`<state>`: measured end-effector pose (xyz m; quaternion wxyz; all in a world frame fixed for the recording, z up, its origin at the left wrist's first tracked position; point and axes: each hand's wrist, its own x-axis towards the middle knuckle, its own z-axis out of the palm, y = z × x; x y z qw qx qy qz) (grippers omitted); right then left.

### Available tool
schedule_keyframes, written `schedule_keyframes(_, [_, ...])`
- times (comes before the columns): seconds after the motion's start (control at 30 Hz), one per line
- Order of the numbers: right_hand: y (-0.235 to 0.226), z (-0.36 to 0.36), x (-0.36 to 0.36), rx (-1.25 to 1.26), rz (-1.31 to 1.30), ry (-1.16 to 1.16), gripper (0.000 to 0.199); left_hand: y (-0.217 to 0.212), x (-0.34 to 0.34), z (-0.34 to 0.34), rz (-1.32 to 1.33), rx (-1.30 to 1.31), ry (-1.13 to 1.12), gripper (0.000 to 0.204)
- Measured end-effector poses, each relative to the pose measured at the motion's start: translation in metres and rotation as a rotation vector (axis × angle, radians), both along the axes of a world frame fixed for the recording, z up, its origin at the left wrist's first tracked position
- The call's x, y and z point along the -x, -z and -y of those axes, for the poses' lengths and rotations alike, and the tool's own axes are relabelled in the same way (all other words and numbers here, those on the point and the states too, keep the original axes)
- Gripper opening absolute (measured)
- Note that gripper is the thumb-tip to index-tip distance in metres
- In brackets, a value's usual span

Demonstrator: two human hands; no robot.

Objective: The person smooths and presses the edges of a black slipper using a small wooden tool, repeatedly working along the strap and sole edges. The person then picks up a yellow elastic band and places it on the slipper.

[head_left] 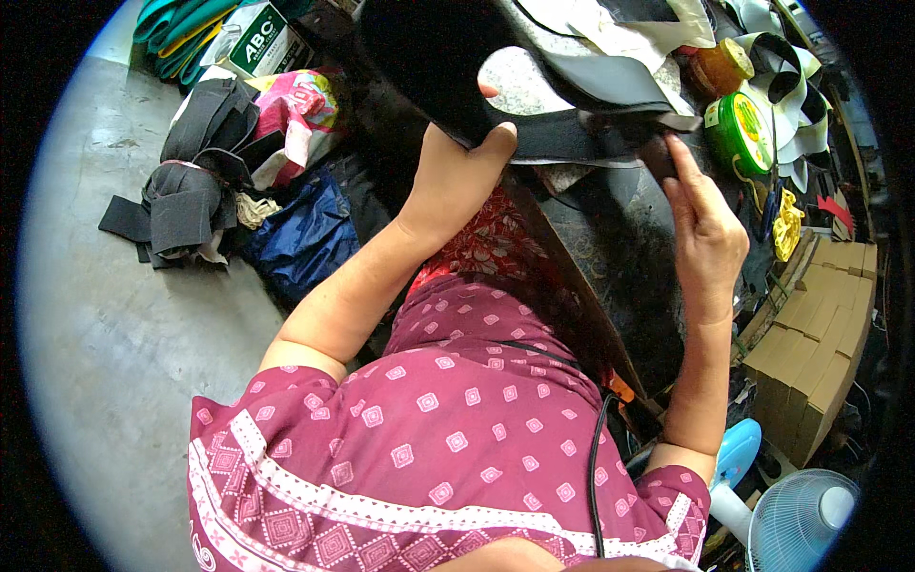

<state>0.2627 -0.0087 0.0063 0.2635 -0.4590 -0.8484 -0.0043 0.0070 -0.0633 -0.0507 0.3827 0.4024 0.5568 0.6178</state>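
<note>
A black fabric strip [562, 138] with a pale lower edge curves across the work surface ahead of me. My left hand [460, 176] is closed on its left part, the thumb pressing on top. At the strip's other end, my right hand [707, 224] pinches a small dark piece [656, 157] between thumb and fingers. That piece touches or overlaps the strip's end; blur hides its exact kind. Behind lies a glossy black band [610, 81], with white sheet material [629, 33] beyond it.
A green round tub [742, 133] and an orange-brown jar [721, 67] stand at the right. Further right are flattened cardboard [810, 324] and a fan [801, 524]. Bundled black strips [186, 205], a blue plastic bag [305, 229] and a white-green box [255, 46] lie left.
</note>
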Motion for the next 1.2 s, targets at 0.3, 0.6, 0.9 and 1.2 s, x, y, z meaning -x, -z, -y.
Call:
schedule_keyframes(0.3, [0.005, 0.012, 0.012, 0.107, -0.008, -0.126, 0.042, -0.005, -0.006, -0.002, 0.065, -0.034, -0.035, 0.044])
schedule_keyframes(0.6, [-0.009, 0.006, -0.003, 0.027, -0.210, -0.038, 0.041, -0.004, 0.000, 0.010, 0.262, -0.116, -0.144, 0.030])
schedule_keyframes(0.9, [-0.023, 0.015, 0.008, 0.047, -0.095, -0.073, 0.036, 0.016, -0.006, -0.001, 0.134, 0.024, -0.101, 0.059])
schedule_keyframes(1.2, [0.005, 0.014, 0.016, 0.065, -0.087, -0.113, 0.042, 0.003, 0.008, -0.002, 0.090, 0.079, 0.062, 0.030])
